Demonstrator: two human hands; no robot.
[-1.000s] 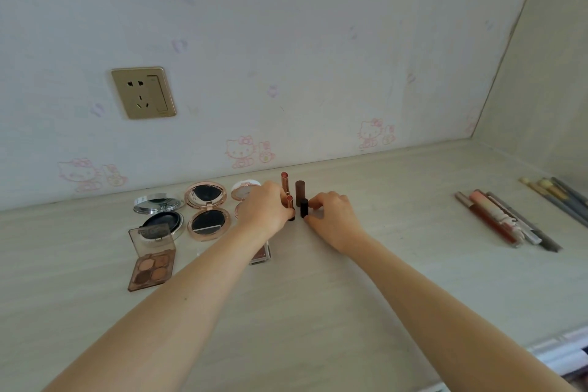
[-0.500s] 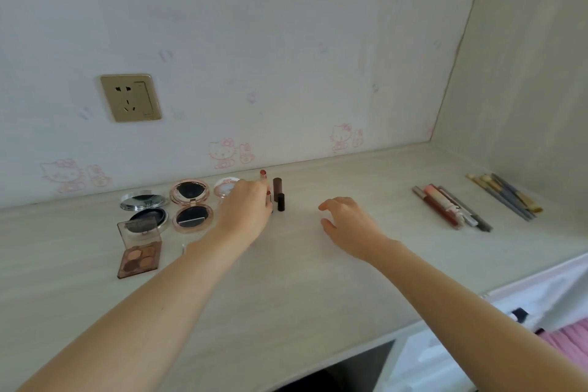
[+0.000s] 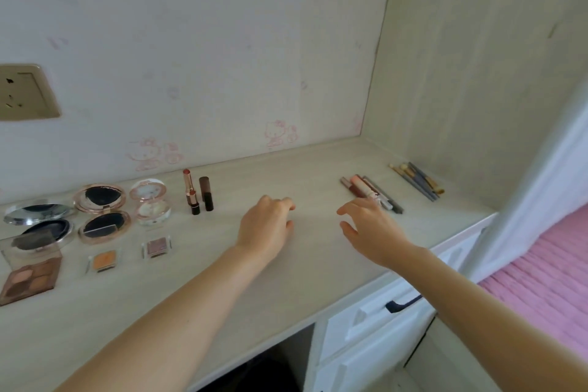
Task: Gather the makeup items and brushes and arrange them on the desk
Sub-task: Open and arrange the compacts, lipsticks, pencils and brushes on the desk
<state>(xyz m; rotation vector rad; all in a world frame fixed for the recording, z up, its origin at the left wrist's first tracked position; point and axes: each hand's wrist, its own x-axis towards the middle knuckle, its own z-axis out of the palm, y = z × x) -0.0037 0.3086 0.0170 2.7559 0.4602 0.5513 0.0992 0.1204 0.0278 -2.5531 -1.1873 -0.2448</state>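
Both hands have left the lipsticks (image 3: 196, 192) and swung right across the bench (image 3: 286, 280). Left hand (image 3: 265, 226) hovers loosely curled, holding nothing; right hand (image 3: 369, 229) is spread, fingers reaching. Lipsticks look set upright beside the compacts (image 3: 101, 213), so the next step looks like fetching the pencils and tubes (image 3: 370, 192) just past the right fingertips. Brushes (image 3: 416, 180) lie farther off, near the corner.

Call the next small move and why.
Probably reach the right hand further right to the pencils and tubes just past its fingertips. Both hands are empty, the lipsticks already stand upright beside the compacts, and those sticks lie apart from that group.
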